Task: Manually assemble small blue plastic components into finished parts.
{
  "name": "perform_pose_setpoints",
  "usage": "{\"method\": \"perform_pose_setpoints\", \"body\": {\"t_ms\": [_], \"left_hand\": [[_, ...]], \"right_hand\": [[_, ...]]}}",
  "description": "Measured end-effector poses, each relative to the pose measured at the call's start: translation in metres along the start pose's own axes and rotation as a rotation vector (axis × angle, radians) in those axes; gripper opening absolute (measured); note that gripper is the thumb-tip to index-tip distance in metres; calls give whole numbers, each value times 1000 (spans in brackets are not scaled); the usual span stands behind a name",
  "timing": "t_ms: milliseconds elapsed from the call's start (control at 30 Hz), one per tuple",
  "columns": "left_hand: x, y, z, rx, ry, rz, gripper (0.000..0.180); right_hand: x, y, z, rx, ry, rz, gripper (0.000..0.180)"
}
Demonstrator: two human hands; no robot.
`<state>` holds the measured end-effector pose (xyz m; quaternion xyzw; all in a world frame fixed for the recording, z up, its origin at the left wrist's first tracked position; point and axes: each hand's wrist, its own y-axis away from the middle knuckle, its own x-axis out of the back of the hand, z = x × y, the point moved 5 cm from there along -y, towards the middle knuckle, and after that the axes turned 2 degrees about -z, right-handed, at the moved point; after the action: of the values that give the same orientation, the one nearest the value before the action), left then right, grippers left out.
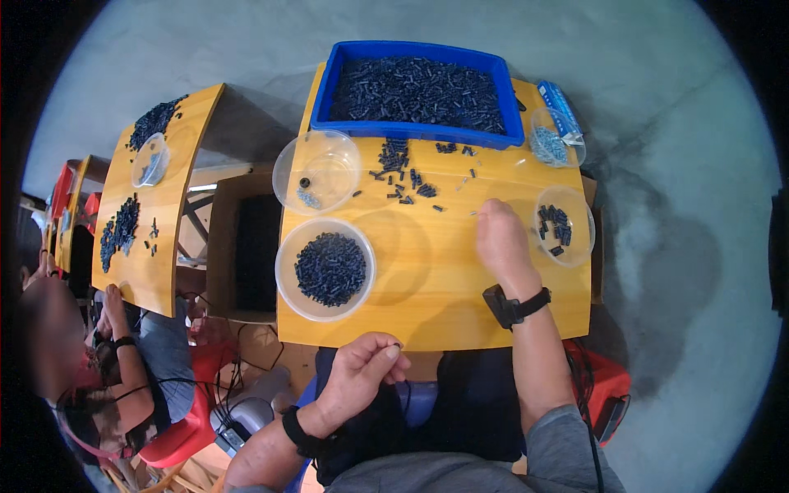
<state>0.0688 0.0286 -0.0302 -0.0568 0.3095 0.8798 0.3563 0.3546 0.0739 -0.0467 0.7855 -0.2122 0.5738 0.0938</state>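
Note:
My left hand [362, 374] is held over my lap, just off the table's near edge. Its thumb and forefinger pinch a small dark piece, mostly hidden by the fingers. My right hand [503, 242] rests low over the yellow table [436, 312], fingers closed and pointing away from me; what they hold, if anything, is hidden. Near its fingertips lie a few tiny silvery pieces [473, 213]. Beyond them are scattered short black cylinders [394, 156]. A clear round bowl [370, 283] full of such cylinders stands at the left.
A blue tray [423, 131] heaped with black cylinders sits at the far side. Other clear bowls [283, 177] hold small pale blue pieces or black cylinders. A blue box [559, 107] lies at far right. Leftward, another person sits at a second yellow table [168, 222]; a cardboard box [220, 246] stands between.

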Motion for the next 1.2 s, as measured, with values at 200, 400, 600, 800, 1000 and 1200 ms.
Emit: {"method": "perform_pose_setpoints", "body": {"t_ms": [200,400,600,800,1000,1200], "left_hand": [[6,3,21,-72,41,74,13],[4,4,36,-204,82,33,14],[3,6,34,-253,78,25,12],[4,5,34,-272,41,-5,13],[7,6,34,-295,-43,40,14],[9,4,34,-271,-20,72,12]], "right_hand": [[14,24,-22,-253,-942,-143,4],[23,64,-69,-212,-1307,-307,8],[31,97,-108,-4,-1401,-401,7],[36,108,-123,75,-1405,-469,8],[33,106,-125,44,-1369,-510,9],[36,102,-127,97,-1273,-487,6]]}}
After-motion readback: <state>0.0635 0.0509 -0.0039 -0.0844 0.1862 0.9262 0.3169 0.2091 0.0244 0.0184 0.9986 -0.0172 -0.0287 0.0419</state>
